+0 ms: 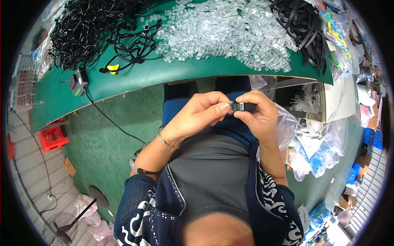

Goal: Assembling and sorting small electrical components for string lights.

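In front of my body, above my lap, both hands meet around a short black strap point(246, 107) with a ridged or buckle-like end. My left hand point(205, 110) is closed, thumb and forefinger pinching a small clear plastic piece point(231, 107) against the strap's left end. Thumb and fingers of my right hand point(260, 112) grip the strap from the right, and part of it disappears inside that hand. How far the strap goes into the clear piece is too small to tell. A large pile of similar clear plastic pieces point(221, 30) lies on the green table point(135, 80) ahead.
Tangled black cables point(78, 35) cover the table's far left, with a yellow tag point(113, 68) nearby. Black straps point(301, 28) heap at the right. A small black box point(78, 83) trails a cord over the edge. Red stool point(53, 138) at left; plastic bags point(320, 151) at right.
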Demonstrator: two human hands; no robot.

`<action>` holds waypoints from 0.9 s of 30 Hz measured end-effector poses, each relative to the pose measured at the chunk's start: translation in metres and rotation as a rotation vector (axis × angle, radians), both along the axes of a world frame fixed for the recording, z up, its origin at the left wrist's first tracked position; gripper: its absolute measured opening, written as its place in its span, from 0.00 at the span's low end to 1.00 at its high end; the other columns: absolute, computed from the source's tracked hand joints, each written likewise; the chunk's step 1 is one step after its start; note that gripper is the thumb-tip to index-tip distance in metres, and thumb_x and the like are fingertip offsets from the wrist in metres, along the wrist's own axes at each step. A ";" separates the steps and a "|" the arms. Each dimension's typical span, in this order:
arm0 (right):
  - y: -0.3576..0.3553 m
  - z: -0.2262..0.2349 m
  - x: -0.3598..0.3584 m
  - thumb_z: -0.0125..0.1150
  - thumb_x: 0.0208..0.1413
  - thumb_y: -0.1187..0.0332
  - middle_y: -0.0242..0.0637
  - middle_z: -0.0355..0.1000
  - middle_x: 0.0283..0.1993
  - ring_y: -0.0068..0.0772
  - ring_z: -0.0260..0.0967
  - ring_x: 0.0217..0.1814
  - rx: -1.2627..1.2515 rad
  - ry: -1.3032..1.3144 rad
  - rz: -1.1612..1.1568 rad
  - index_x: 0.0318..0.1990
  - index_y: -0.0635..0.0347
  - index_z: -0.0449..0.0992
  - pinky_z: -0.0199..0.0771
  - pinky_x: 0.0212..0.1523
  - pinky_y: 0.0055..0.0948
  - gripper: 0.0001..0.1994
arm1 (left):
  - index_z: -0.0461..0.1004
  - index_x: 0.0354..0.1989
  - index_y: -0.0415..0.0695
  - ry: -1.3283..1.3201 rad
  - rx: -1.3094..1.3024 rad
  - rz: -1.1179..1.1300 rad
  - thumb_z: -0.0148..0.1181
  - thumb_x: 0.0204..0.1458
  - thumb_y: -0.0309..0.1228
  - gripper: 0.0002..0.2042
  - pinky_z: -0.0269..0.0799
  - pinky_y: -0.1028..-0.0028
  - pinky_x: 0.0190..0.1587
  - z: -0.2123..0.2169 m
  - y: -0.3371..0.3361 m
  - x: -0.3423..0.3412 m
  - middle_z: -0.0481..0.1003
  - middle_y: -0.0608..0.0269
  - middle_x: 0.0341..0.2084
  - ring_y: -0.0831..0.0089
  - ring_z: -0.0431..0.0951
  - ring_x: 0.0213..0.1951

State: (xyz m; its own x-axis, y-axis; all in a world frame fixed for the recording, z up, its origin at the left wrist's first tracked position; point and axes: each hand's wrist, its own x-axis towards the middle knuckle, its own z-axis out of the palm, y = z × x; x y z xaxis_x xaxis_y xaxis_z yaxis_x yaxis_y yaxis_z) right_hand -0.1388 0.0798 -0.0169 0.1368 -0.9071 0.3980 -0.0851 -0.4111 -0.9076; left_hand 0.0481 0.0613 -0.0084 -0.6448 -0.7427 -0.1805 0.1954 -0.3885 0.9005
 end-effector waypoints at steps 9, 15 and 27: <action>0.002 -0.004 -0.002 0.68 0.39 0.73 0.33 0.69 0.29 0.19 0.65 0.28 0.124 -0.130 0.040 0.35 0.66 0.72 0.63 0.27 0.16 0.14 | 0.71 0.32 0.39 0.139 0.095 0.053 0.52 0.54 0.34 0.09 0.56 0.87 0.23 -0.003 0.002 -0.005 0.68 0.69 0.21 0.86 0.62 0.21; 0.005 0.000 0.001 0.67 0.40 0.74 0.33 0.69 0.30 0.19 0.65 0.29 0.308 -0.141 0.104 0.38 0.63 0.72 0.64 0.30 0.17 0.15 | 0.68 0.34 0.43 0.669 0.361 0.282 0.54 0.52 0.31 0.06 0.63 0.74 0.31 -0.020 0.002 0.005 0.68 0.64 0.23 0.76 0.66 0.23; 0.003 0.026 0.006 0.68 0.34 0.61 0.31 0.64 0.19 0.33 0.62 0.23 -0.348 0.629 0.117 0.22 0.57 0.72 0.58 0.28 0.30 0.13 | 0.68 0.31 0.41 0.205 0.223 0.255 0.54 0.52 0.34 0.08 0.59 0.80 0.25 -0.043 -0.019 0.003 0.68 0.67 0.19 0.80 0.63 0.19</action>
